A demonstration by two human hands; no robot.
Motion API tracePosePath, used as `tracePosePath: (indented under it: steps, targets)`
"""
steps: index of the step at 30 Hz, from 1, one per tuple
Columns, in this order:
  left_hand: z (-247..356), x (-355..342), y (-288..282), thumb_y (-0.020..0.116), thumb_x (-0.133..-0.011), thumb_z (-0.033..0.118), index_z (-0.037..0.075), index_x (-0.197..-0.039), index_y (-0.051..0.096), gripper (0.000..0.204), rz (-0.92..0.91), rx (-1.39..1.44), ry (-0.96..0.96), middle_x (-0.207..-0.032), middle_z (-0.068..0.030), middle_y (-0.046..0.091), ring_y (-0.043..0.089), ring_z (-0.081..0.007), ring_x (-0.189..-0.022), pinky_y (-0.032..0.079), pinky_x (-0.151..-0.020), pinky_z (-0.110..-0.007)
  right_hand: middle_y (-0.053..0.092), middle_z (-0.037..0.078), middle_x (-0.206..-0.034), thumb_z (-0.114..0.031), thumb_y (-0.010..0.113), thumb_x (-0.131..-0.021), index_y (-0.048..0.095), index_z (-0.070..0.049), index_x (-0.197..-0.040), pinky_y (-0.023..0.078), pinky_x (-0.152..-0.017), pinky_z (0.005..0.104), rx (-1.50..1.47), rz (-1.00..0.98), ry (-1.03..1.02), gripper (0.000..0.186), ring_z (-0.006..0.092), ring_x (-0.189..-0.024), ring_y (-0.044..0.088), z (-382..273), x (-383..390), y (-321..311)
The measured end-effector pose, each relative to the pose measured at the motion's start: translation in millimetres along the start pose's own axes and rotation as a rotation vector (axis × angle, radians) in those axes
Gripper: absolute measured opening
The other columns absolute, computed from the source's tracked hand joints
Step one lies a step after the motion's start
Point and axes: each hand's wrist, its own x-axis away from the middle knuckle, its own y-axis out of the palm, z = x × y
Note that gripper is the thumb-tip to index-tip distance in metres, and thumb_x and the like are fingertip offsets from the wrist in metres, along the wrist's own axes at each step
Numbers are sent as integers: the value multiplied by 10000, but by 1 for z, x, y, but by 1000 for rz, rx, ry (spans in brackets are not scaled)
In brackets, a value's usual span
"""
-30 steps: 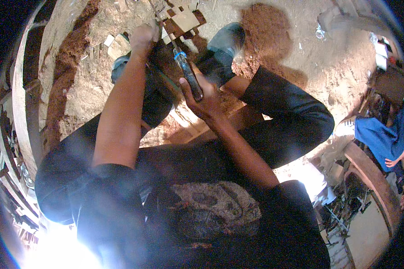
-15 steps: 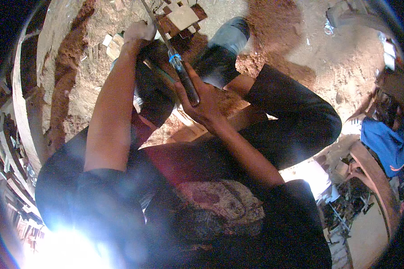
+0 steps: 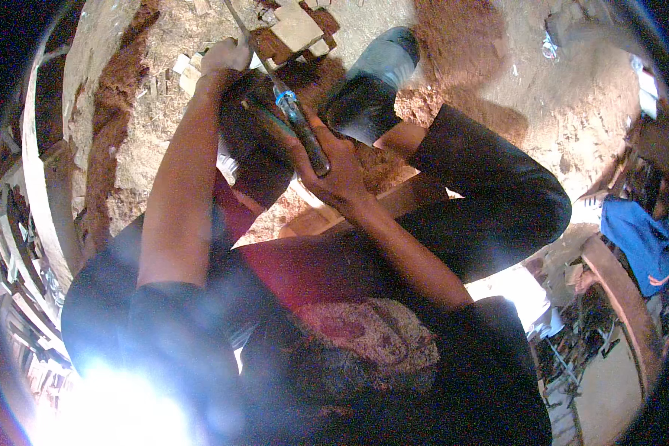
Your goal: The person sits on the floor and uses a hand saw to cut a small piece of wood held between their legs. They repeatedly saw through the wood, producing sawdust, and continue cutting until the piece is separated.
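Note:
My right hand is closed round the dark handle of a long tool with a blue band; its narrow metal blade slants up and left past my left hand. My left hand is curled closed beside the blade; what it grips is hidden. Below the blade lies a narrow greenish piece, partly behind my right hand. Square pale wood pieces lie just beyond, and others sit left of my left hand.
My bent legs and shoe surround the work on dusty ground. Planks and scraps line the left edge. A blue cloth, a curved wooden piece and piled scraps are at the right.
Both hands and the tool have shifted slightly up and leftward in the view since one second ago. My grip on the tool's handle is unchanged.

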Motion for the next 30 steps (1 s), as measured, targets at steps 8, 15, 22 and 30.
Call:
tracePosePath:
  steps: [8,15,22,30]
  targets:
    - [8,-19,32,366,-1030,323,50,-1207,573,386,260,-212,189,-1193,-264,695,672,-490,-1110,555,-940,-548,720,170,-771,-339,655,-1004,500,-77,-1495,569,-633,392,201,8,95,578,274,-648,725,10,-6,-10]
    - [75,-31,31,295,-1035,464,38,-1197,699,610,299,34,76,-1236,-278,686,685,-453,-1125,515,-1001,-564,756,141,-914,-282,642,-1026,487,-30,-1499,571,-688,349,275,83,34,558,197,-737,717,31,-15,-40]
    - [95,-29,27,369,-1030,541,-15,-1096,737,671,294,341,-103,-1054,-307,707,688,-464,-1030,527,-906,-552,710,170,-1200,-158,607,-1046,480,16,-1486,550,-866,305,-6,145,-36,490,188,-1018,684,64,-21,-44]
    - [86,-37,42,415,-1047,537,-28,-1065,743,653,397,139,175,-869,-301,716,710,-468,-905,551,-806,-552,727,171,-1166,-142,630,-1028,501,9,-1479,562,-820,302,30,175,-51,493,195,-957,704,64,-14,-46]
